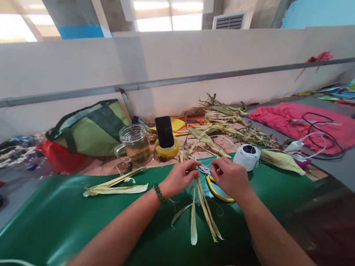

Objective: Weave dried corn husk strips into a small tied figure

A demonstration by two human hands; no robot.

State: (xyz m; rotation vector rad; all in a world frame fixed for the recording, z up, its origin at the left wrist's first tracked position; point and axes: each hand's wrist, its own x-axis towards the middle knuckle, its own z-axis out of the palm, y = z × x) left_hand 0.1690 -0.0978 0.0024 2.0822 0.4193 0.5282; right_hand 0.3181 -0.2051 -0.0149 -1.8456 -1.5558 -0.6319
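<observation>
My left hand (179, 178), with a green bead bracelet at the wrist, pinches the top of a bundle of dried husk strips (205, 211) that hangs down toward me. Close by on the right, my right hand (231, 177) has its fingers curled together; what they hold, if anything, is too small to make out. Between the hands lie scissors with yellow handles (218, 191), partly behind my right hand. Thin thread loops show beside the strips. A white spool (247, 157) stands just right of my right hand.
A green mat (128, 229) covers the near table. Loose husks (115, 186) lie left. Behind stand a glass mug (136, 145), a phone (164, 132) on a yellow tape roll (167, 150) and a green bag (97, 129). Dried stalks (225, 117) and pink cloth (309, 124) lie right.
</observation>
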